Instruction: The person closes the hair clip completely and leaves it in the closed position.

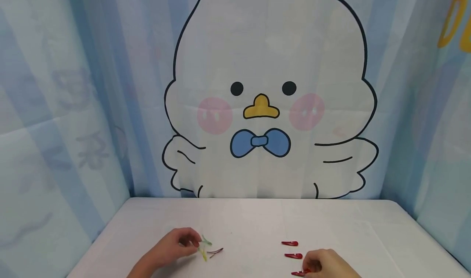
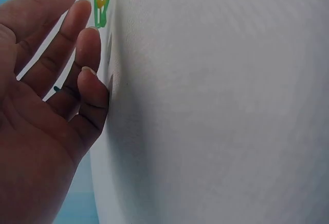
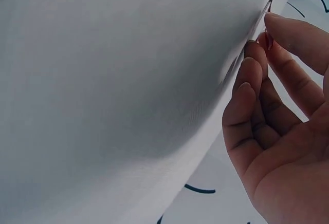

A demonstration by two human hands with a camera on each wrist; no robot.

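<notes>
On the white table, seen in the head view, two small groups of thin items lie directly on the surface, well apart. Left group: a green piece, a yellow piece and a dark reddish-brown piece, slender and close together. Left hand just beside them, fingertips near the green and yellow ones; contact cannot be told. Right group: three red clips in a rough column, pointed ends to the left. Far clip and middle clip lie roughly parallel; near clip is partly covered by the right hand, whose fingers pinch it. Behind the table, a blue-and-white cloth with a large cartoon bird wearing a blue bow tie.

Left wrist view: fingers loosely bent, clear space between thumb and the rest, nothing gripped. Green and yellow pieces show at the top as narrow, loop-like outlines, overlapping, just beyond the fingertips. Pale table fills most of the frame.

Right wrist view: thumb and forefinger nearly together on a sliver of red, the near clip; other fingers curled inward, close to the table surface. Clip seen edge-on, its full outline hidden.
</notes>
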